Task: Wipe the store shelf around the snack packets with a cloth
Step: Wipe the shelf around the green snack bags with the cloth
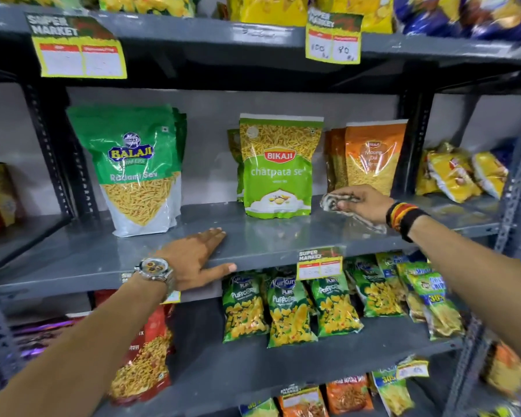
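Observation:
A grey metal shelf [268, 236] runs across the middle of the view. On it stand a dark green Balaji sev packet [139, 170] at the left, a light green Bikaji packet [278, 167] in the middle and an orange Bikaji packet [372, 158] to the right. My right hand [364, 203] grips a crumpled grey-white cloth [333, 203] and presses it on the shelf in front of the orange packet, just right of the light green one. My left hand [196, 260] lies flat on the shelf's front edge, fingers spread, thumb over the lip.
Price tags [319, 263] hang from the shelf edges. Green Kurkure puffcorn bags [289, 311] fill the shelf below, with a red snack packet [145, 356] at its left. Yellow packets [457, 173] lie on the neighbouring rack at right. Perforated black uprights [48, 152] frame the bay.

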`<action>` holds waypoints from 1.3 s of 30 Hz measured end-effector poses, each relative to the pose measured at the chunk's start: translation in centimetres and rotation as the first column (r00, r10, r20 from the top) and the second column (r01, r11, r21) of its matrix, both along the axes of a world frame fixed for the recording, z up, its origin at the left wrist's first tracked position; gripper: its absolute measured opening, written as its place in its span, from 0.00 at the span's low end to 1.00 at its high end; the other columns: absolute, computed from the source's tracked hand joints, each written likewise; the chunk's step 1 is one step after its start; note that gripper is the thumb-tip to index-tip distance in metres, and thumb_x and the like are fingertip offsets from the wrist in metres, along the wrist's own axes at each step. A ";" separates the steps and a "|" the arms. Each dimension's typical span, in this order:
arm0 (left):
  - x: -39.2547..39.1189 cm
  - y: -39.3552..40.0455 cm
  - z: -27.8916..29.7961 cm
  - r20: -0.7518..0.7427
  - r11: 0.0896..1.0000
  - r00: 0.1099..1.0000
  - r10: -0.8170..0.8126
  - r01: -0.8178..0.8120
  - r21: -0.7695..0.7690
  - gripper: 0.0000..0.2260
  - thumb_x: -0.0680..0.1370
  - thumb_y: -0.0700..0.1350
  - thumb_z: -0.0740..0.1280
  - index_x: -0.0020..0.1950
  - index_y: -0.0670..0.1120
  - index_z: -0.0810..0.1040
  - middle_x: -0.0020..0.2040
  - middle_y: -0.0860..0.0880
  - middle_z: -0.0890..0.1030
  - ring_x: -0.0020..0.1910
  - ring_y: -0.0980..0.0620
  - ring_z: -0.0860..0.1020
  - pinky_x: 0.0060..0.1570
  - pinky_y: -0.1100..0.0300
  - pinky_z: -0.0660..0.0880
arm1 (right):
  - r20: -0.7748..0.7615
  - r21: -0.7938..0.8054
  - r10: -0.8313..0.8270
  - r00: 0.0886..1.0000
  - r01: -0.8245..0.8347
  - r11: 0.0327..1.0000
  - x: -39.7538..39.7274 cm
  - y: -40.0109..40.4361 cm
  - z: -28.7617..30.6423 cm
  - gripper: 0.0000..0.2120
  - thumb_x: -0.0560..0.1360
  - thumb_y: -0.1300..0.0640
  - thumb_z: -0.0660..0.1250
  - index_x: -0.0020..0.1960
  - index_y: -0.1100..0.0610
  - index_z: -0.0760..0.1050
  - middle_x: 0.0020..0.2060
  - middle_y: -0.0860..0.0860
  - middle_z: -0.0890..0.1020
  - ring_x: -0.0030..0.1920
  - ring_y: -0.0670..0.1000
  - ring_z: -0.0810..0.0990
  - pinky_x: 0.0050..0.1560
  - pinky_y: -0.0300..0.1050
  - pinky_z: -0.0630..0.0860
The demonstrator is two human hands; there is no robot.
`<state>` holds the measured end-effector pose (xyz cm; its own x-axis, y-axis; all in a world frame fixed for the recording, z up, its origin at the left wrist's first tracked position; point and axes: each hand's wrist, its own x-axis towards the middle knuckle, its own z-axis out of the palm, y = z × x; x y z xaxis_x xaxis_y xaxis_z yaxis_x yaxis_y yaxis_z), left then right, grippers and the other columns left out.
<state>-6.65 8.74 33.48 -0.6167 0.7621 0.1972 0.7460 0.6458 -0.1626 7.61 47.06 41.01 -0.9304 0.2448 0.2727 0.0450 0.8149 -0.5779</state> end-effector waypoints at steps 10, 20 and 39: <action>2.7 13.3 0.4 0.023 1.000 1.000 0.010 -0.010 0.003 0.47 0.75 0.78 0.49 0.85 0.49 0.54 0.85 0.50 0.57 0.81 0.47 0.64 0.78 0.52 0.62 | 0.114 0.143 0.171 0.979 -0.187 0.972 -8.6 5.8 -1.1 0.17 0.79 0.55 0.66 0.68 0.50 0.75 0.70 0.51 0.74 0.70 0.53 0.72 0.69 0.44 0.67; 2.8 14.0 -0.4 0.037 0.997 0.997 0.071 -0.072 0.018 0.54 0.69 0.83 0.39 0.85 0.50 0.54 0.85 0.50 0.58 0.81 0.50 0.62 0.78 0.54 0.59 | 0.102 0.131 0.338 0.936 -0.350 0.928 -10.7 7.3 -3.6 0.17 0.80 0.59 0.64 0.68 0.55 0.75 0.66 0.54 0.78 0.66 0.53 0.76 0.68 0.46 0.70; 3.0 14.0 -0.2 0.042 0.999 0.998 0.043 -0.044 0.018 0.53 0.70 0.82 0.42 0.84 0.47 0.57 0.84 0.48 0.59 0.82 0.48 0.62 0.79 0.48 0.63 | 0.184 0.101 0.345 0.920 -0.367 0.925 -11.9 3.6 -2.6 0.18 0.79 0.57 0.65 0.69 0.55 0.74 0.67 0.53 0.77 0.68 0.53 0.75 0.70 0.47 0.68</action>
